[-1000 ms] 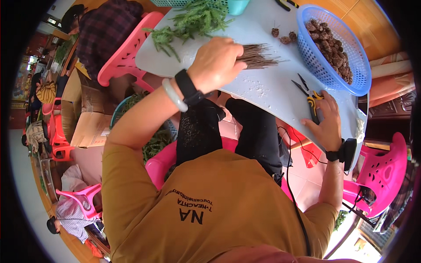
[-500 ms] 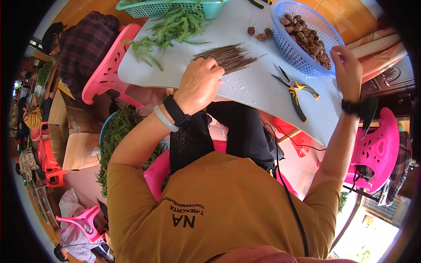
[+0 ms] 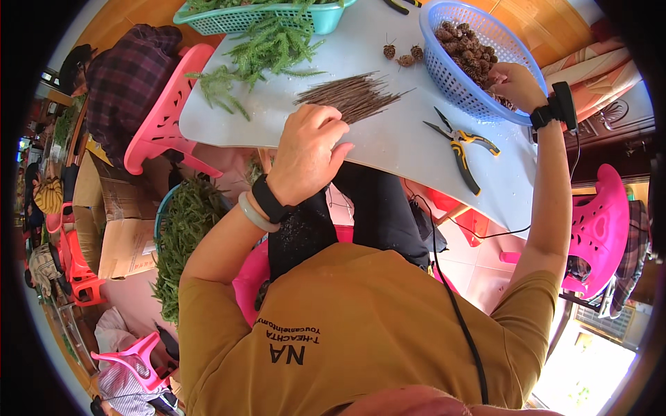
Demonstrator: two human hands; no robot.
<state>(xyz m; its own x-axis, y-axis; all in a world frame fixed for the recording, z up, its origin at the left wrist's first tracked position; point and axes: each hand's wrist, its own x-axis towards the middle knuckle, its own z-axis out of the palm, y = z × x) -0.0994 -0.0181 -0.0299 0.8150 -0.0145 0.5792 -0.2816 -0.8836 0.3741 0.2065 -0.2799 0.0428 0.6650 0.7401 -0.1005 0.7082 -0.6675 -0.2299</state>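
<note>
My left hand [image 3: 311, 151] hovers at the near edge of the table, its fingers bent, thumb apart, with nothing visible in it. Just beyond its knuckles lies a loose bundle of thin brown sticks [image 3: 357, 96]. My right hand [image 3: 519, 86] reaches over the near right rim of a blue plastic basket [image 3: 479, 107]. Its fingers are curled down on the brown pine cones [image 3: 465, 52] inside, closed on one that is mostly hidden. Three separate cones, one of them a pine cone with a wire stem [image 3: 389, 51], lie left of the basket.
Yellow-and-black pliers [image 3: 460, 144] lie with jaws apart on the white table [image 3: 416, 166]. Green sprigs [image 3: 270, 48] spill beside a teal basket [image 3: 257, 19]. Another tub of greenery [image 3: 184, 243] stands at my left, by a cardboard box [image 3: 125, 243]. A dark cable [image 3: 451, 295] crosses my shirt.
My right hand has moved from above the basket's right rim inward and down onto the pine cones, its fingers closing. My left hand has drawn slightly back from the sticks, its thumb spreading.
</note>
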